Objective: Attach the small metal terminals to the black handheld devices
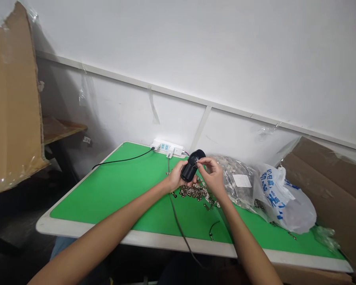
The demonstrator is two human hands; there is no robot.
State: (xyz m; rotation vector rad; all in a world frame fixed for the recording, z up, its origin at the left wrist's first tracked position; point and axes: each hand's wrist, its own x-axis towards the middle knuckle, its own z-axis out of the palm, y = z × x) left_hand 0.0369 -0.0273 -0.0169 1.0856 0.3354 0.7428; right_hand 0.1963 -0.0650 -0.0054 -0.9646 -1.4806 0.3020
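Observation:
My left hand (178, 176) is wrapped round a black rounded plastic device (190, 168), held tilted above the green table top. At the upper part of the device, the thumb and forefinger of my right hand (211, 172) pinch together. Whatever small piece they may hold is too small to make out. Below both hands lies a loose pile of small metal parts (192, 191), partly hidden by my hands.
A power strip (167, 147) with plugs and cables sits at the table's back edge. Right of my hands are a clear bag of parts (235, 178) and a white plastic bag (293, 206). Cardboard (329, 190) stands at the right, and more cardboard (13, 103) at the left.

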